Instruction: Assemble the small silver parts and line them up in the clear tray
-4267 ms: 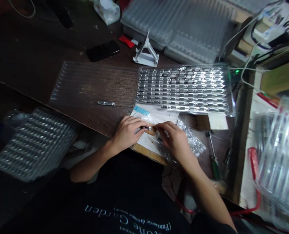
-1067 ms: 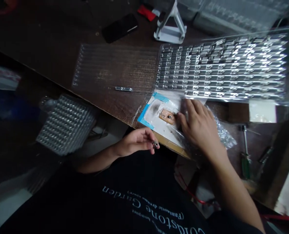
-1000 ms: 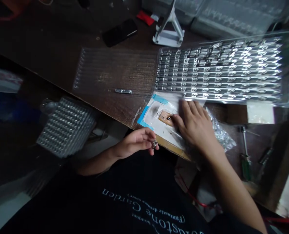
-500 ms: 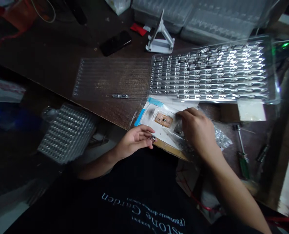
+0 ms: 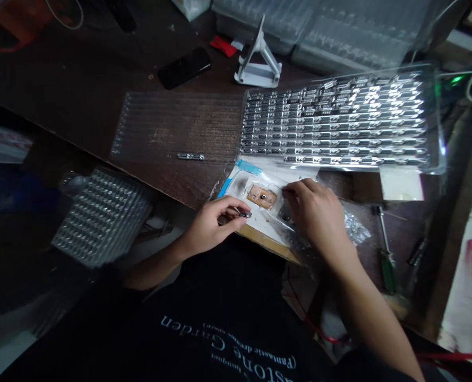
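Between the thumb and fingers of my left hand [image 5: 215, 222] is a small metal D-sub connector [image 5: 245, 215], above the near edge of a white work board [image 5: 264, 222]. My right hand [image 5: 314, 206] is closed, fingertips bent down over a clear plastic bag [image 5: 286, 211] at the board's right side. Whatever its fingertips pinch is too small or hidden to make out. A brown block [image 5: 255, 195] with a small round metal post lies on the board between the hands. Two more connectors [image 5: 190, 156] sit end to end in the left clear tray [image 5: 172, 127].
A clear tray [image 5: 432, 119] filled with rows of connectors lies beyond my right hand. A phone [image 5: 185, 67] and a grey stand [image 5: 258, 77] are farther back. A green-handled screwdriver [image 5: 387, 270] lies at right. Stacked trays [image 5: 96, 223] stand lower left.
My left hand has turned the connector from end-on to lying lengthwise and raised it slightly. My right hand stays over the bag. The whole view has shifted a little.
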Available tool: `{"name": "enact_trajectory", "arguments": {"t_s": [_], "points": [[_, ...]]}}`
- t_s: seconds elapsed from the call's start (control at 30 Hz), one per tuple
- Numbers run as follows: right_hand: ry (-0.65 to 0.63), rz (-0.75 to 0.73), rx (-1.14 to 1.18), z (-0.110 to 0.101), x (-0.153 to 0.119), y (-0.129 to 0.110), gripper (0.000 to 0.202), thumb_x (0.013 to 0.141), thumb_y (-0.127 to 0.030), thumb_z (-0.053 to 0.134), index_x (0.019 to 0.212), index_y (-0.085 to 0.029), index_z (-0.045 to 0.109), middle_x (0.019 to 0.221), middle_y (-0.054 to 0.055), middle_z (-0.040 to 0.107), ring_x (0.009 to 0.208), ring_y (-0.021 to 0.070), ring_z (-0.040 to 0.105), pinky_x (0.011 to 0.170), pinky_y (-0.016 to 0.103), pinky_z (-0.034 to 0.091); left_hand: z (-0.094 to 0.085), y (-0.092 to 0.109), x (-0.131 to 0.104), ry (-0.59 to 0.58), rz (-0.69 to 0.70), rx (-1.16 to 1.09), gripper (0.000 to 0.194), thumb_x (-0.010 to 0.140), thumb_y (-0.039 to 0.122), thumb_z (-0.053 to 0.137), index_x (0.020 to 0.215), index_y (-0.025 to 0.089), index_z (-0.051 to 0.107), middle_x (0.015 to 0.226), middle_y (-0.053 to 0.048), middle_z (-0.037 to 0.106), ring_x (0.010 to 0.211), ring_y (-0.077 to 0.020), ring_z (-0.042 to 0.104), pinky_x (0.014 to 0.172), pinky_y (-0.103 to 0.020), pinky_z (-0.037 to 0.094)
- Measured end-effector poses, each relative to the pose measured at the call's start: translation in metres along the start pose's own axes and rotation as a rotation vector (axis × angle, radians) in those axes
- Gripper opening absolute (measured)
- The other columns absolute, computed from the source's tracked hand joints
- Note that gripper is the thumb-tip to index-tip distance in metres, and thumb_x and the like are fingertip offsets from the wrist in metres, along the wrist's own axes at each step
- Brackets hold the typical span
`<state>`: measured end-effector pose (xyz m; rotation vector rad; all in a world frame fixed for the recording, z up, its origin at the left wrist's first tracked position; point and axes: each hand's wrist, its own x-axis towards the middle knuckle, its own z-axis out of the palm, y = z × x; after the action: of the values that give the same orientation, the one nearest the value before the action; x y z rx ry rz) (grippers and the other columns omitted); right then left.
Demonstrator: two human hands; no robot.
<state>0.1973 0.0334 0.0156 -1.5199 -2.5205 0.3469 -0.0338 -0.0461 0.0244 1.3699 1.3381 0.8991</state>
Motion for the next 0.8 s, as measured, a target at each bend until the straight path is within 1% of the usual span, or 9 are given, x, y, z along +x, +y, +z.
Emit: {"name": "enact_trajectory", "arguments": {"t_s": [0.1,0.17,0.23,0.33,0.47,0.53,0.63,0.8], "points": [[0.022,-0.014,0.160,-0.002,-0.001,-0.004,0.024,0.098,-0.024,0.045,0.104,-0.018,0.067,0.096,0.012,0.070,0.083,0.0256,0.065,0.072,0.036,0.049,-0.002,0.001,0.003,0.066,0.149,0.213,0.014,0.090,0.016,0.062,0.101,0.018,0.071,0.102,-0.006,0.073,0.093,-0.0167,0.068,0.085,-0.028,0.056],[0.019,-0.082,0.295,-0.002,-0.001,-0.009,0.025,0.098,-0.022,0.043,0.108,-0.019,0.066,0.100,0.010,0.068,0.088,0.0238,0.065,0.075,0.034,0.051,-0.004,-0.002,0.006,0.109,0.223,0.300,0.016,0.092,0.016,0.062,0.104,0.018,0.071,0.103,-0.006,0.072,0.098,-0.0171,0.068,0.089,-0.029,0.054],[-0.017,-0.157,0.367,-0.002,-0.001,-0.015,0.029,0.099,-0.018,0.039,0.112,-0.021,0.066,0.105,0.009,0.067,0.095,0.0221,0.065,0.080,0.033,0.053,-0.005,-0.006,0.010,0.138,0.257,0.354,0.016,0.093,0.019,0.063,0.107,0.019,0.070,0.103,-0.005,0.072,0.094,-0.0158,0.068,0.087,-0.027,0.054],[-0.082,-0.182,0.306,0.002,-0.001,-0.023,0.032,0.098,-0.015,0.041,0.115,-0.023,0.067,0.107,0.008,0.067,0.096,0.0225,0.064,0.080,0.033,0.053,-0.006,-0.011,0.015,0.175,0.278,0.407,0.015,0.092,0.023,0.065,0.106,0.019,0.070,0.099,-0.004,0.072,0.083,-0.0138,0.066,0.081,-0.026,0.053],[-0.065,-0.215,0.068,0.007,-0.003,-0.030,0.032,0.095,-0.011,0.043,0.109,-0.019,0.070,0.105,0.011,0.068,0.089,0.0250,0.062,0.079,0.036,0.051,-0.004,-0.013,0.020,0.197,0.289,0.458,0.013,0.091,0.026,0.068,0.102,0.019,0.070,0.098,-0.004,0.073,0.081,-0.0142,0.066,0.081,-0.028,0.050],[-0.058,-0.246,0.013,0.008,-0.004,-0.031,0.034,0.094,-0.008,0.041,0.110,-0.018,0.070,0.105,0.011,0.069,0.088,0.0251,0.061,0.078,0.036,0.051,-0.002,-0.014,0.022,0.199,0.289,0.462,0.013,0.091,0.026,0.069,0.102,0.019,0.070,0.097,-0.004,0.073,0.081,-0.0145,0.066,0.082,-0.028,0.049],[-0.061,-0.242,0.039,0.008,-0.003,-0.032,0.034,0.095,-0.009,0.041,0.112,-0.018,0.069,0.106,0.011,0.069,0.088,0.0247,0.062,0.077,0.036,0.051,-0.002,-0.015,0.023,0.190,0.281,0.450,0.012,0.090,0.025,0.069,0.101,0.019,0.070,0.095,-0.003,0.072,0.081,-0.0147,0.066,0.082,-0.029,0.049],[-0.103,-0.221,0.108,0.009,0.000,-0.033,0.033,0.094,-0.009,0.043,0.108,-0.020,0.070,0.104,0.011,0.069,0.090,0.0250,0.063,0.077,0.036,0.052,-0.006,-0.016,0.025,0.189,0.267,0.470,0.011,0.090,0.024,0.069,0.100,0.020,0.070,0.096,-0.003,0.074,0.082,-0.0156,0.068,0.082,-0.030,0.049]]}}
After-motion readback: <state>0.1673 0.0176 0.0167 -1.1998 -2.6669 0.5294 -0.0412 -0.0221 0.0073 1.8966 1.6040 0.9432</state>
